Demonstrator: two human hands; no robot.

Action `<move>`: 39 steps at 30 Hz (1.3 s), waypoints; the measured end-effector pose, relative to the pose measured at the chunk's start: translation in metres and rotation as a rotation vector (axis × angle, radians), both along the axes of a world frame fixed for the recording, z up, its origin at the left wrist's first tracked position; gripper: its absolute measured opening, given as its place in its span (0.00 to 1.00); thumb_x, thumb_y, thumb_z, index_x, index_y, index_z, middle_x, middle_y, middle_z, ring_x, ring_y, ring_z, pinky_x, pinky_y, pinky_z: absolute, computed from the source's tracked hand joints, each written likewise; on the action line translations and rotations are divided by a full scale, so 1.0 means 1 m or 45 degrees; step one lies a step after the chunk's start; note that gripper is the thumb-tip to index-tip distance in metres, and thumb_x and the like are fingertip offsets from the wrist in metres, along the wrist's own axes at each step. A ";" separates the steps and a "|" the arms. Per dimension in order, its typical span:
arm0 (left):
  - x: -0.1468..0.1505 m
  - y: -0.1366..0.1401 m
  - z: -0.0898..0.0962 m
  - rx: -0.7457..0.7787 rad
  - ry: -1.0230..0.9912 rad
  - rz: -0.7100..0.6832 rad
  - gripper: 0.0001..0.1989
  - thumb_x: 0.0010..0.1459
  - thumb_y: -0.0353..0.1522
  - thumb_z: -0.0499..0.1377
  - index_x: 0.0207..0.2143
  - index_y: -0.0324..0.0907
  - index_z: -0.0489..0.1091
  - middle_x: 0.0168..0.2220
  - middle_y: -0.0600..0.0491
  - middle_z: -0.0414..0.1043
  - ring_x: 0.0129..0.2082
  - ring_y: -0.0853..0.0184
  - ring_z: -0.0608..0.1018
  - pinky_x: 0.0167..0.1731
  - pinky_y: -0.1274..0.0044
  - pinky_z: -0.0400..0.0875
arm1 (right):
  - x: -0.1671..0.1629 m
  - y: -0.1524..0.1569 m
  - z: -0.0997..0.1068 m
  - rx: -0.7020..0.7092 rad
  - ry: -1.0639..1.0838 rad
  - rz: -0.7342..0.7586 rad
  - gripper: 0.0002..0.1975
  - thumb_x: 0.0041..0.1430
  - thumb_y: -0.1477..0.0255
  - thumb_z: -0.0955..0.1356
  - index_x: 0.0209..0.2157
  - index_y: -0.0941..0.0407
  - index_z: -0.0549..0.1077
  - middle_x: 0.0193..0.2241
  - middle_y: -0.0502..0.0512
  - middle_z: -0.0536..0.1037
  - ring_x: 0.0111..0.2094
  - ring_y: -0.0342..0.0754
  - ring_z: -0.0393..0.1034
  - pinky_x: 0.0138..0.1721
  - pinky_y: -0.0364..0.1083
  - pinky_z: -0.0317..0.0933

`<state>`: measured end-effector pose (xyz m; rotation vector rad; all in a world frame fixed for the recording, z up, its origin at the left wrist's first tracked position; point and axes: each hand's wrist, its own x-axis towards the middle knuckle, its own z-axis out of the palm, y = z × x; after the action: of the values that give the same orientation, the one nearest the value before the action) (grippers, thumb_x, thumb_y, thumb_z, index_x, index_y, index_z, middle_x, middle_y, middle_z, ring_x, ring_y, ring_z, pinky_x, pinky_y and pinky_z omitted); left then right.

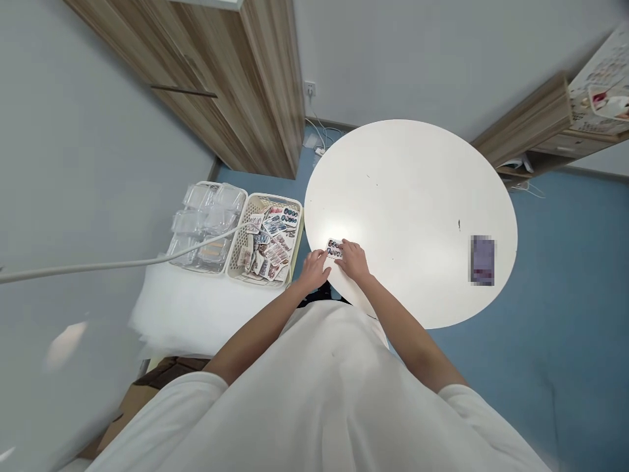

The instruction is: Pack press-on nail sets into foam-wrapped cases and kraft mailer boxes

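Observation:
A small white card of press-on nails [335, 243], with two rows of dark, patterned nails, is at the near left edge of the round white table [417, 183]. My right hand [354, 260] grips the card's right side, fingers over its edge and thumb at its lower side. At the card's left edge is my left hand [312, 272], its fingertips close to or touching the card. The left thumb is spread apart, below the card's corner. Left of the table, a cream basket [259, 280] holds many similar nail cards [275, 226], loosely heaped.
Another basket [238, 196] holds stacked clear plastic boxes [204, 216]. A pale cable or rod [122, 263] crosses in front of both baskets. A blurred phone-like object [482, 261] lies on the table's right. A wooden cabinet [236, 85] stands at the back left.

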<state>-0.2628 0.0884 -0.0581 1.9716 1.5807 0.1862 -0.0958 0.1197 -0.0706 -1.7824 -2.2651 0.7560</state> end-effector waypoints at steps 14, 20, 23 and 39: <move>-0.006 0.006 0.006 0.161 0.306 -0.157 0.24 0.57 0.35 0.47 0.56 0.41 0.56 0.57 0.45 0.57 0.57 0.56 0.58 0.52 0.65 0.53 | -0.007 -0.028 0.006 0.034 -0.142 0.053 0.23 0.57 0.63 0.60 0.53 0.56 0.61 0.58 0.61 0.59 0.58 0.56 0.49 0.56 0.59 0.38; -0.005 0.026 0.008 0.151 0.399 -0.090 0.25 0.57 0.34 0.46 0.57 0.38 0.54 0.59 0.45 0.55 0.58 0.56 0.56 0.53 0.63 0.51 | -0.021 -0.003 0.010 -0.014 -0.215 0.110 0.26 0.58 0.64 0.59 0.56 0.58 0.57 0.60 0.62 0.56 0.60 0.56 0.46 0.57 0.60 0.37; -0.005 0.032 0.009 0.145 0.409 -0.060 0.25 0.57 0.33 0.46 0.57 0.38 0.54 0.60 0.45 0.54 0.58 0.57 0.56 0.53 0.63 0.51 | -0.025 0.003 0.011 -0.023 -0.227 0.125 0.27 0.57 0.64 0.59 0.57 0.59 0.55 0.60 0.62 0.55 0.60 0.56 0.46 0.57 0.60 0.38; -0.002 0.034 0.014 0.078 0.265 0.042 0.27 0.53 0.29 0.47 0.58 0.35 0.53 0.60 0.43 0.52 0.58 0.55 0.55 0.54 0.60 0.50 | -0.026 0.009 0.015 -0.056 -0.176 0.116 0.28 0.58 0.63 0.59 0.58 0.57 0.54 0.60 0.62 0.54 0.61 0.57 0.45 0.55 0.58 0.45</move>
<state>-0.2648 0.1226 -0.0443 2.0686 1.7573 0.0438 -0.1219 0.1291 -0.0557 -1.8145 -2.4512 0.7246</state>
